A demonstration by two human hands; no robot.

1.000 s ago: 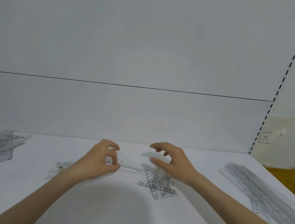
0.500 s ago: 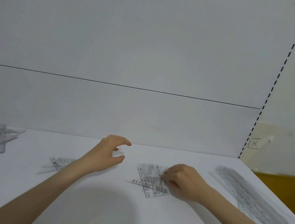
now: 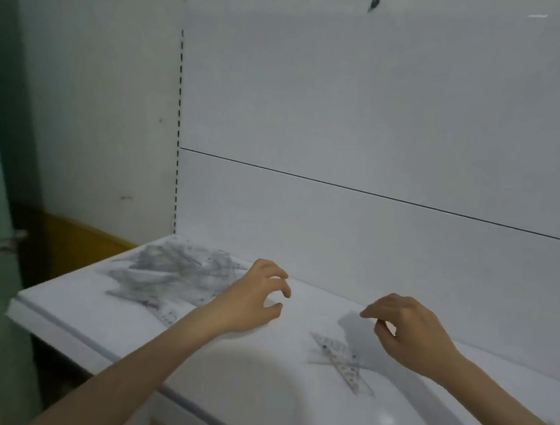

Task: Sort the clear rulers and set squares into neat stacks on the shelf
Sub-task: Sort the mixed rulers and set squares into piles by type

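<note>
At the far left corner of the shelf [image 3: 70, 309] lies a loose heap of clear rulers and set squares [image 3: 178, 271], piled at all angles, their printed scales showing as a grey tangle. One piece pokes out of the heap towards the front edge, its tip just beside the person's left forearm.

The left hand [image 3: 254, 298] hovers just to the right of that heap, close by the back wall. Its fingers are curled and the thumb stands apart from them, a half-open claw with nothing in it. The heap lies directly to this hand's left, and I would judge it the nearer hand for anything taken from there.

Further right, about the middle of the shelf and nearer the front edge, a small cluster of set squares [image 3: 339, 356] lies flat, a few clear triangles crossed over each other. The longest edge runs from the back-left towards the front-right, ending in a narrow point near the front.

The right hand [image 3: 407, 328] hangs above and just behind that cluster, fingers bent downward and loosely spread, holding nothing that I can make out. The cluster sits in front of it and slightly to its left, so this hand looks best placed to drop onto it, probably at the wide back-left end rather than the thin tip.
</note>
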